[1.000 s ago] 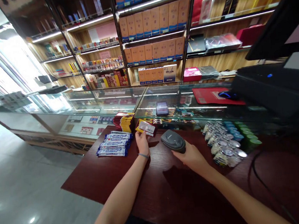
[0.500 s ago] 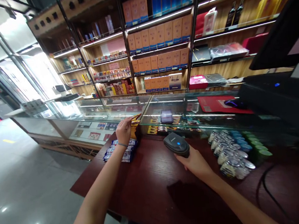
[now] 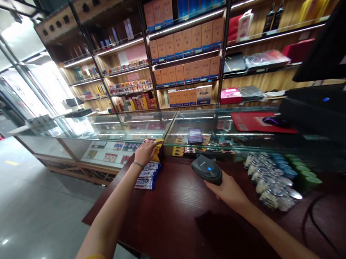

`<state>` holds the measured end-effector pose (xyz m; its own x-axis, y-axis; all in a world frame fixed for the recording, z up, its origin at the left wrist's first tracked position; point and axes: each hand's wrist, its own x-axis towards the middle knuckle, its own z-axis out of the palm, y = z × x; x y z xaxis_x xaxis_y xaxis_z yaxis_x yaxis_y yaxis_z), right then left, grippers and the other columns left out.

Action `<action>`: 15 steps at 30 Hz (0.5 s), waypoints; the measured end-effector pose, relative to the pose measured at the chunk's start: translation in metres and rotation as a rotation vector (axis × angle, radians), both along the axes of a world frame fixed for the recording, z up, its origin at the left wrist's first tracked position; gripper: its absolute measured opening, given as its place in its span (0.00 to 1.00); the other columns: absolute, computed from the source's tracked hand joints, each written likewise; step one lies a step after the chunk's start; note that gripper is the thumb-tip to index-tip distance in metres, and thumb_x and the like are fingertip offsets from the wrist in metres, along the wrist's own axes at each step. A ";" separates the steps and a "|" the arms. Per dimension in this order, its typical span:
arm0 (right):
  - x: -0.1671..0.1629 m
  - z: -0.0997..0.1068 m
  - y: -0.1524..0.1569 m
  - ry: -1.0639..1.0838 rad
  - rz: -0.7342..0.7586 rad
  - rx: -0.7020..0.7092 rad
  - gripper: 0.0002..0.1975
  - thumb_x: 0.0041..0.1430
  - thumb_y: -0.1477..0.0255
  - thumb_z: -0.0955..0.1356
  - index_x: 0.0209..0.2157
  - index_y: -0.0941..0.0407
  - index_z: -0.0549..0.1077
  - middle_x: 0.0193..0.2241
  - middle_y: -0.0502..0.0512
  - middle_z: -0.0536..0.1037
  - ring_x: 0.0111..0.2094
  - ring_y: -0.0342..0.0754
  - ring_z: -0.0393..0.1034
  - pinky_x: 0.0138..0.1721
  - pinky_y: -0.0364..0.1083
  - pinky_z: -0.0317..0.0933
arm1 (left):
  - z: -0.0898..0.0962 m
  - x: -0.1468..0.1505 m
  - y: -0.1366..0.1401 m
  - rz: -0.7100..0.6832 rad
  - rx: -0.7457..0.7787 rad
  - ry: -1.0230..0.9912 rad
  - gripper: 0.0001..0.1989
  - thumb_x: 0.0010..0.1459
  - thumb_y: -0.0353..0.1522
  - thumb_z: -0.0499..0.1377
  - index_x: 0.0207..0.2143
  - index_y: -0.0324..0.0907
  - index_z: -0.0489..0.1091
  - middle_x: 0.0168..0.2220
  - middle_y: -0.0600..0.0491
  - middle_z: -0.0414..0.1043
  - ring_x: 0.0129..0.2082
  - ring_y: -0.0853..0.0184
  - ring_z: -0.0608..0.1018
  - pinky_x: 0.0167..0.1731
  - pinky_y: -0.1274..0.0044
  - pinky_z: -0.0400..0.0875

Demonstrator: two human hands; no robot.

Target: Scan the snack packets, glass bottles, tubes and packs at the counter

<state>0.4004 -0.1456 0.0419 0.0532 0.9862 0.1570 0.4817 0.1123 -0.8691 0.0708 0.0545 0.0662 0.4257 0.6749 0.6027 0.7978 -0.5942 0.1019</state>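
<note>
My right hand (image 3: 227, 191) is closed round the handle of a dark grey barcode scanner (image 3: 206, 169), held above the brown counter with its blue light lit. My left hand (image 3: 146, 152) rests at the pile of yellow snack packets (image 3: 157, 152) by the glass case, its fingers bent over the top packet and partly hidden. Right in front of that pile, blue-and-white packets (image 3: 147, 177) lie in a row, partly covered by my left wrist.
Rows of small jars with silvery lids (image 3: 273, 183), blue tops and green tops stand on the right, near a black cable (image 3: 314, 221). A glass display case (image 3: 123, 126) borders the brown counter (image 3: 169, 216). A mouse (image 3: 272, 121) lies on a red mat (image 3: 246, 121) beside a dark monitor (image 3: 327, 43).
My left hand has lowered and turned flatter over the yellow packets; the packet end that stuck up past its fingers has come down. The scanner stays nearly still in my right hand.
</note>
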 end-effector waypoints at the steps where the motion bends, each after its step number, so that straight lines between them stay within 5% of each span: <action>1: 0.000 -0.001 0.000 -0.001 0.003 0.004 0.29 0.53 0.62 0.68 0.56 0.58 0.70 0.31 0.57 0.82 0.20 0.49 0.72 0.21 0.44 0.61 | 0.001 0.001 -0.001 0.001 0.001 0.010 0.15 0.64 0.34 0.56 0.51 0.50 0.73 0.51 0.49 0.76 0.54 0.59 0.74 0.59 0.66 0.66; 10: 0.007 0.008 -0.007 0.009 -0.016 0.075 0.25 0.53 0.67 0.69 0.53 0.57 0.73 0.29 0.56 0.82 0.24 0.51 0.75 0.24 0.44 0.64 | -0.008 0.016 -0.013 0.000 0.089 -0.033 0.22 0.65 0.34 0.54 0.61 0.45 0.65 0.62 0.44 0.66 0.64 0.55 0.66 0.65 0.56 0.57; 15: 0.028 0.026 -0.019 -0.014 -0.095 0.122 0.23 0.52 0.67 0.70 0.50 0.57 0.74 0.28 0.54 0.81 0.26 0.51 0.76 0.26 0.44 0.67 | -0.028 0.064 -0.039 -0.120 0.110 -0.204 0.23 0.66 0.35 0.53 0.62 0.45 0.63 0.62 0.44 0.66 0.65 0.55 0.65 0.64 0.57 0.59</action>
<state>0.4289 -0.1649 0.0679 0.1427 0.9503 0.2766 0.5068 0.1699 -0.8451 0.1351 0.0154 0.0386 0.3609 0.5522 0.7515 0.6905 -0.6999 0.1827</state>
